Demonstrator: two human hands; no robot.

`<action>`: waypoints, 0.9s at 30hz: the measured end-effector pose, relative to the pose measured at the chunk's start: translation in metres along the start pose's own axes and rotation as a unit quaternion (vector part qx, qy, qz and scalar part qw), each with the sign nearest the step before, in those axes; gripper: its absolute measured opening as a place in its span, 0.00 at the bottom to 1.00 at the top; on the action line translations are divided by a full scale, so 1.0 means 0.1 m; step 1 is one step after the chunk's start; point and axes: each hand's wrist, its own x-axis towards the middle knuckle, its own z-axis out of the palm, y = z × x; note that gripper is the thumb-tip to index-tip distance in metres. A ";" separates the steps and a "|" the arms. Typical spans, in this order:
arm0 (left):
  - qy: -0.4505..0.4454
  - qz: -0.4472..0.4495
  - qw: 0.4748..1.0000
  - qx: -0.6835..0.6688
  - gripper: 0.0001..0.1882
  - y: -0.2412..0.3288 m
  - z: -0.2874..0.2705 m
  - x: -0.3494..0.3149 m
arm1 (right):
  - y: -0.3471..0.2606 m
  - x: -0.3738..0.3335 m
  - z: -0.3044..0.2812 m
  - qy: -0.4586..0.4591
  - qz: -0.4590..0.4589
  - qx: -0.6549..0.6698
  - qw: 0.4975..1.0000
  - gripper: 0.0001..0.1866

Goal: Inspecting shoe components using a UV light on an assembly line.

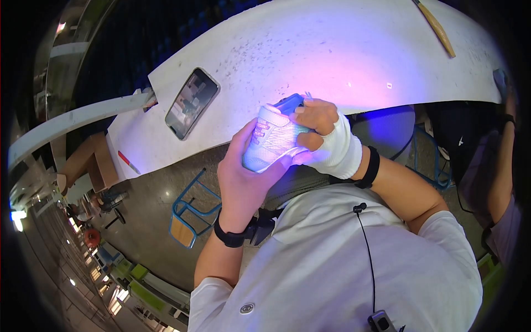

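Over the table's near edge I hold a small pale sneaker [272,135], lit bluish-violet, with crossed lines on its side and a blue lining at its opening. My left hand [243,174] is wrapped round the toe end and sole, its thumb along the near side. At the sneaker's opening and heel is my right hand [327,135], in a white fingerless glove, with its fingers bent against the shoe. Thin strands stick up beside those fingertips; whether they are threads or part of something pinched, I cannot tell.
The white table [249,66] carries a phone [192,103], a red-and-white pen [128,162] and a wooden-handled tool [437,30]. A blue-framed stool [191,213] stands below left. Another person's arm [500,160] is at the right edge. A brown box [99,163] sits left.
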 end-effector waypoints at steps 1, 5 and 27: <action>0.006 -0.009 1.000 -0.005 0.44 0.01 0.02 -0.02 | 0.00 -0.04 0.05 0.026 -0.006 -0.006 1.000 0.23; -0.015 0.020 0.992 0.121 0.43 0.17 -0.04 -0.04 | -0.09 -0.11 0.01 0.039 0.033 0.019 0.998 0.27; 0.042 0.310 0.937 -0.157 0.22 0.00 1.00 0.14 | -0.41 0.28 -1.15 -0.038 0.131 0.126 0.983 0.36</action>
